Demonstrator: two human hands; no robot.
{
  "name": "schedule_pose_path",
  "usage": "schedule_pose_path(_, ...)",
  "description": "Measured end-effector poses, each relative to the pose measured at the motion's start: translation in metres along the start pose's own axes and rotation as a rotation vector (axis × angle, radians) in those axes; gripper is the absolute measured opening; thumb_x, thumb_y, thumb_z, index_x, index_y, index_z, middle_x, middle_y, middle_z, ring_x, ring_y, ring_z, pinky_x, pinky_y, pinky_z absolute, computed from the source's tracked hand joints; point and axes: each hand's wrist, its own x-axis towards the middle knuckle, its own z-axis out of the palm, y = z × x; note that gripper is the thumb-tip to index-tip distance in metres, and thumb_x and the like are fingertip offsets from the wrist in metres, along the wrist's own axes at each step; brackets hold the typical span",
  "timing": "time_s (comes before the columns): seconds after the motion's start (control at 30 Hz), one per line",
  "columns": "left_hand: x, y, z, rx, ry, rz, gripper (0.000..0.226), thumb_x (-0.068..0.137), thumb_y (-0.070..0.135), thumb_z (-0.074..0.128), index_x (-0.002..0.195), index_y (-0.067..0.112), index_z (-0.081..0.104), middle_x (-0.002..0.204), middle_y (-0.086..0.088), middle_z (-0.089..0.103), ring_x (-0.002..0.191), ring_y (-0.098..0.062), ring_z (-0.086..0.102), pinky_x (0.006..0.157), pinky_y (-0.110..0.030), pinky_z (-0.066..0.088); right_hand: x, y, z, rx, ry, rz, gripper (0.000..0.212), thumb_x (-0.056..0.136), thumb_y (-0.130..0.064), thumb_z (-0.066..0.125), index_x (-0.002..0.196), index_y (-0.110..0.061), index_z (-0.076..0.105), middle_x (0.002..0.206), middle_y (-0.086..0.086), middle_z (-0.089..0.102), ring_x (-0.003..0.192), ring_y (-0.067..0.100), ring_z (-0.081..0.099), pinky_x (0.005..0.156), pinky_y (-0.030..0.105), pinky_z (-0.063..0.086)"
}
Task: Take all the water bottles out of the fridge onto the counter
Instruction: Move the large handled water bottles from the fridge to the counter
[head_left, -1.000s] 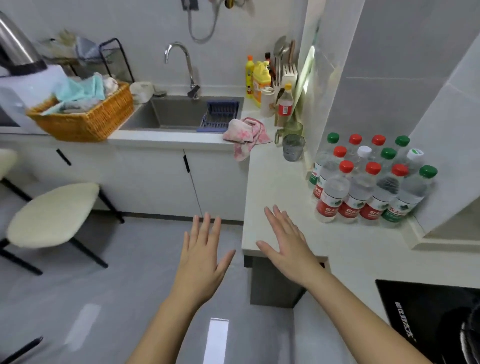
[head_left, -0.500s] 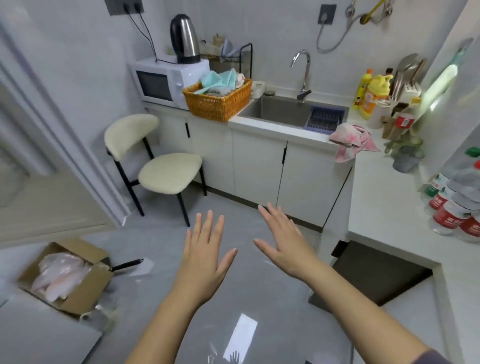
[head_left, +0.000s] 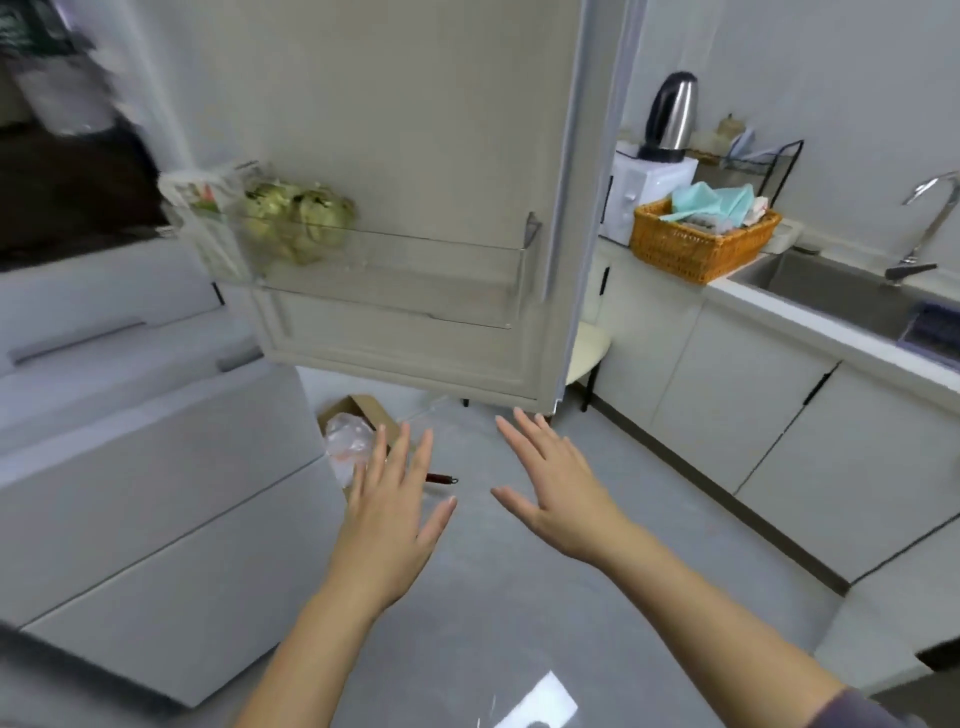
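The fridge door (head_left: 415, 130) stands open ahead of me. Its clear door shelf (head_left: 395, 265) holds bagged greens (head_left: 296, 218) at the left end; I see no water bottle on it. The dark fridge interior (head_left: 62, 171) shows at the upper left, blurred. My left hand (head_left: 389, 514) and my right hand (head_left: 556, 488) hover over the floor below the door, both with straight spread fingers and holding nothing. The counter (head_left: 831, 322) runs along the right.
White fridge drawers (head_left: 145, 467) fill the left. A cardboard box (head_left: 358, 415) with a plastic bag sits on the floor under the door. On the counter stand a wicker basket (head_left: 696, 244), a microwave (head_left: 644, 192) with a kettle (head_left: 670, 114), and a sink (head_left: 841, 291).
My view has swung left from the bottles on the counter, past the sink, to the open fridge door. Both hands stay empty with fingers spread.
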Motion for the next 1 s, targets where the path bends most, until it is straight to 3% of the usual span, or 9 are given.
schedule_pose_path(0.2,-0.002,-0.074,-0.028,0.047,0.062,-0.159,0.082,0.081,0.069,0.003,0.152,0.029,-0.007,0.158,0.006,-0.017,0.146,-0.015,-0.025,0.117,-0.034,-0.012,0.069,-0.047,0.029,-0.086,-0.085,-0.164,0.074,0.092,-0.063,0.024,0.155,-0.036,-0.002,0.165,-0.005,-0.004,0.152,0.02,-0.007,0.123,0.044,0.004)
schedule_pose_path(0.33,0.007,-0.129,-0.052,0.086,0.105,-0.276,0.083,0.081,0.07,0.003,0.152,0.029,-0.008,0.161,0.003,-0.015,0.145,-0.014,-0.025,0.117,-0.034,-0.009,0.133,-0.083,0.052,-0.032,-0.127,-0.271,0.07,0.099,-0.054,0.036,0.154,-0.038,-0.004,0.164,-0.007,-0.009,0.151,0.017,-0.012,0.123,0.042,0.0)
schedule_pose_path(0.7,0.021,-0.248,-0.107,0.157,0.226,-0.521,0.084,0.082,0.069,0.004,0.155,0.026,-0.001,0.16,0.005,-0.015,0.145,-0.013,-0.027,0.116,-0.033,-0.013,0.279,-0.194,0.094,-0.005,-0.198,-0.572,0.07,0.1,-0.052,0.038,0.155,-0.036,-0.003,0.164,-0.006,-0.012,0.15,0.016,-0.015,0.122,0.04,-0.004)
schedule_pose_path(1.0,0.03,-0.346,-0.158,0.181,0.289,-0.577,0.083,0.085,0.071,0.005,0.155,0.028,-0.003,0.161,0.006,-0.017,0.145,-0.013,-0.027,0.12,-0.038,-0.008,0.35,-0.283,0.116,-0.037,-0.169,-0.629,0.07,0.101,-0.053,0.036,0.154,-0.037,-0.005,0.164,-0.007,-0.013,0.15,0.017,-0.015,0.121,0.041,-0.004)
